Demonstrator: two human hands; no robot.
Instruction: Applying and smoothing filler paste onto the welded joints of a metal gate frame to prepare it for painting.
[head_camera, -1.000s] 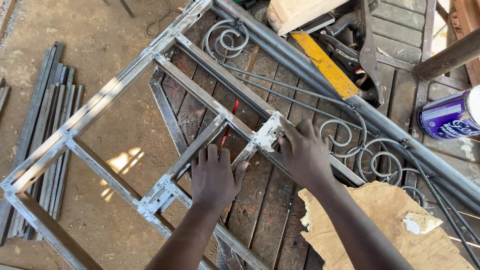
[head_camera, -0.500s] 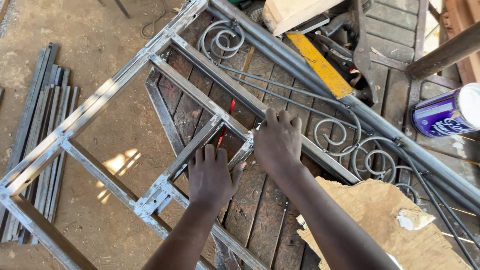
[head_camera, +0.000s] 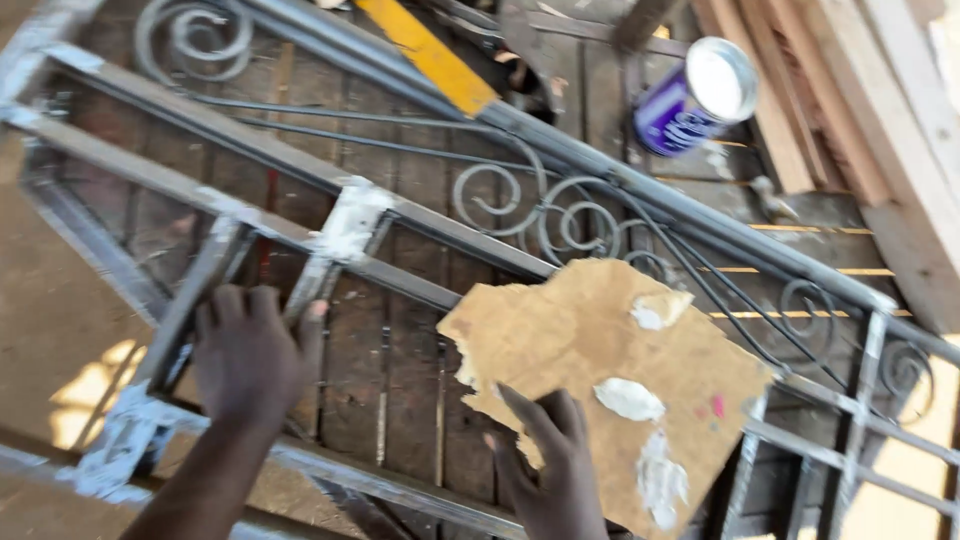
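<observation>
the left hand (head_camera: 248, 352) lies released, fingers spread flat on the grey welded metal frame (head_camera: 340, 232), while the right hand (head_camera: 552, 462) is grasping the torn brown cardboard sheet (head_camera: 590, 350) smeared with white filler.

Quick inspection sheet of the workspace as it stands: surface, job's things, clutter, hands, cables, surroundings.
Surface: dark wooden slats under the metalwork.
Job's things: grey metal frame with pale filler patches at the joints; torn cardboard piece dabbed with pale paste lies on it.
Clutter: purple can on its side; yellow bar; scrollwork.
Hands: left hand flat on a frame bar; right hand at the cardboard's lower edge.
Cables: nothing seen.
Surroundings: pale timber planks; sunlit dirt ground.
</observation>
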